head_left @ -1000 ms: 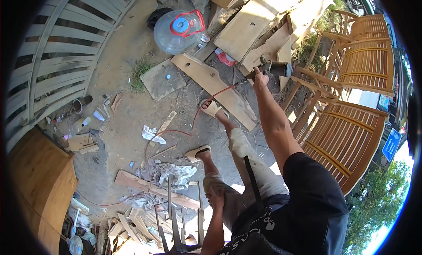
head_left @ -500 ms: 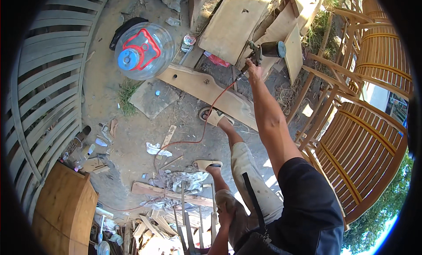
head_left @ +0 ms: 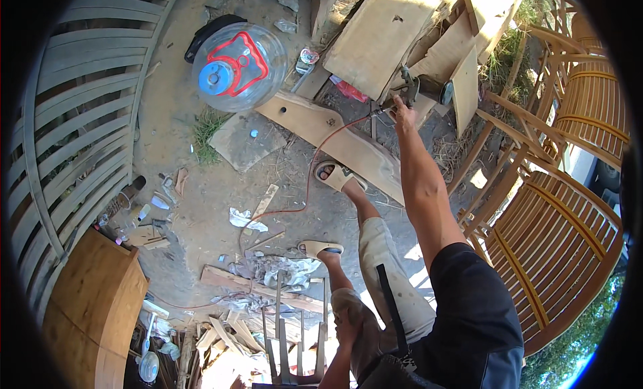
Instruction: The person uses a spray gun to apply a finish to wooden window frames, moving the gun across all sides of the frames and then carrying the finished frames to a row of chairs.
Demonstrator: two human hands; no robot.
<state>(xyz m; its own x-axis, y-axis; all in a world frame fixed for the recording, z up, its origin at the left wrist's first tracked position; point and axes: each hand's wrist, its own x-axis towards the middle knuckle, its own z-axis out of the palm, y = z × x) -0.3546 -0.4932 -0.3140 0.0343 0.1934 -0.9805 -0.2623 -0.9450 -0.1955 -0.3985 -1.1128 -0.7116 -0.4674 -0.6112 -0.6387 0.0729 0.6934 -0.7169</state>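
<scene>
My right hand (head_left: 404,114), at the end of an outstretched arm, is closed round the handle of a spray gun (head_left: 408,87). A dark cup (head_left: 446,93) shows at the gun's right side. From the grip a thin red hose (head_left: 312,168) curves down to the ground at centre left. The gun is above wooden boards (head_left: 378,37) leaning at the far side, near a red wrapper (head_left: 349,89). Low in the view, my left hand (head_left: 349,327) rests on my trouser leg by the knee, its fingers laid over the cloth.
A large clear water jug (head_left: 268,81) with a blue cap stands far left, beside a long shaped plank (head_left: 355,146). Slatted wooden chairs (head_left: 546,251) crowd the right. A grey slatted frame (head_left: 94,74) and wooden cabinet (head_left: 94,302) line the left. Scrap wood (head_left: 231,339) lies near.
My right hand has turned the spray gun, so its cup now sits lower and more turned away. The whole view has shifted slightly; my left hand stays on the leg.
</scene>
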